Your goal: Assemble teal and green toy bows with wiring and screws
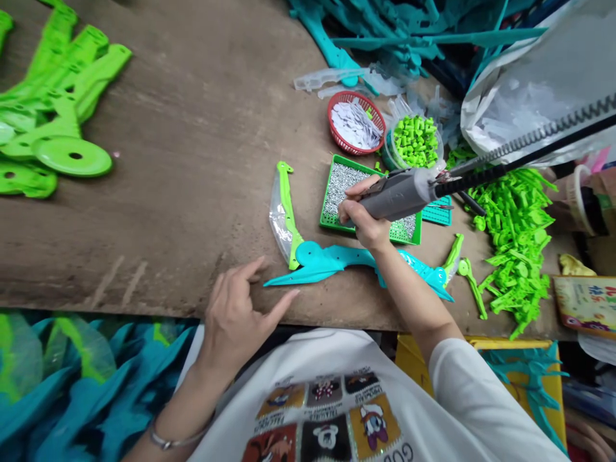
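My right hand (pixel 364 218) is closed around a grey electric screwdriver (pixel 402 192) with a coiled cable, held over a green tray of small silver screws (pixel 342 186). My left hand (pixel 240 308) rests at the table's near edge with fingers spread and nothing in it, just left of a teal and green plastic toy scythe (pixel 332 260) lying flat. The scythe's green part with a clear blade (pixel 285 215) points away from me.
A red basket of white pieces (pixel 356 122) and a clear tub of green pegs (pixel 416 141) stand behind the tray. Loose green parts (pixel 517 237) heap at the right. Green toy pieces (pixel 52 115) lie far left. Teal parts (pixel 385 25) pile at the back.
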`<state>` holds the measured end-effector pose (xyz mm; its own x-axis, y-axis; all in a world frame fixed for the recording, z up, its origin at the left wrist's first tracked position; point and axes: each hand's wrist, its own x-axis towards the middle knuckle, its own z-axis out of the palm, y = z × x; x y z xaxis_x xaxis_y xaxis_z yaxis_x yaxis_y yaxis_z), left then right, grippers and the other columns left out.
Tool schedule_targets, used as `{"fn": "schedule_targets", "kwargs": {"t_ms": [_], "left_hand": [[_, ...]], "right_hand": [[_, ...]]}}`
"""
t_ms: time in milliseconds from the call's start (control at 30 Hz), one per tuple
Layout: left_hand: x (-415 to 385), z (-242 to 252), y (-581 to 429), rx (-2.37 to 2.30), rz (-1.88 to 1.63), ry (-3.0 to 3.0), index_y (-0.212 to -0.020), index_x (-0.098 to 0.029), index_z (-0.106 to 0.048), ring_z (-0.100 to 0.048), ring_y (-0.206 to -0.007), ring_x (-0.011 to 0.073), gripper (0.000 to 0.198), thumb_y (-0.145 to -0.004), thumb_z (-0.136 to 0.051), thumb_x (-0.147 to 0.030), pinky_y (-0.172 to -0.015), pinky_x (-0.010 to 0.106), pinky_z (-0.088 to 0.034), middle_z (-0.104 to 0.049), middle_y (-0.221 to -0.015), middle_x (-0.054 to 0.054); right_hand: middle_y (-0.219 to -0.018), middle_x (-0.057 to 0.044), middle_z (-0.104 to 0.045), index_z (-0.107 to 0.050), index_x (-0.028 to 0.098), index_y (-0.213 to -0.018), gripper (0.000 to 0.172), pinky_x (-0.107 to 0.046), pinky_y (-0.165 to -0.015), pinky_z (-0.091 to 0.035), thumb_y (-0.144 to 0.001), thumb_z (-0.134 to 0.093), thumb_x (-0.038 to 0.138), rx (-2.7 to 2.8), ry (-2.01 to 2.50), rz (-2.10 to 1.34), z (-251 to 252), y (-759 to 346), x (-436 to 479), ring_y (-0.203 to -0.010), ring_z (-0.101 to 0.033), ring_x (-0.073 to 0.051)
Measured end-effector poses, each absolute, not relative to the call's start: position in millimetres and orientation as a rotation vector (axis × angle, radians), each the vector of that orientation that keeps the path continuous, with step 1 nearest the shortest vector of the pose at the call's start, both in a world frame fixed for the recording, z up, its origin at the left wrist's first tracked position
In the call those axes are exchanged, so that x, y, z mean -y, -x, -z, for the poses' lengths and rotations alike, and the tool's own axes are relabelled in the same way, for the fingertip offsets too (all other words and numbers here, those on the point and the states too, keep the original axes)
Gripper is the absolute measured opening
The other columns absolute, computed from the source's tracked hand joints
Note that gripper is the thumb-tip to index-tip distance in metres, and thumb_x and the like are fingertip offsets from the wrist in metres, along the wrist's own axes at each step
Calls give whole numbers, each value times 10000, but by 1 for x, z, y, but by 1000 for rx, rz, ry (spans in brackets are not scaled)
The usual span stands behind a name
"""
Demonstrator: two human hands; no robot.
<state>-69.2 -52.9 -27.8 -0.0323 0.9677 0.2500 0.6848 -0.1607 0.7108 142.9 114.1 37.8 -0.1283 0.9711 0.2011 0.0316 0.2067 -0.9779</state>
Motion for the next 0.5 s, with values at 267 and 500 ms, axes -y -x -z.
{"fn": "schedule_targets", "kwargs": {"t_ms": [267, 500], "left_hand": [[49, 36, 63, -1686, -1055, -2042, -1182, -171, -603, -710, -949, 274, 423, -883, -780, -412, -849, 381, -485, -735, -1022, 98], [47, 37, 64, -1680, -1062, -2059, -1154, -172, -620, -697, -888, 269, 400, -877, -787, -408, -807, 378, -460, -736, -978, 91]], "right_hand": [[-558, 85, -532, -581, 295, -1022, 294, -324, -520, -493, -846, -764, 442, 1422, 875, -1033, -80, -134, -100, -460, -524, -144], [-595, 87, -532, -551, 328, -1105, 271, -331, -536, -539, -913, -688, 464, 1564, 852, -1222, -82, -115, -59, -479, -547, -145]]}}
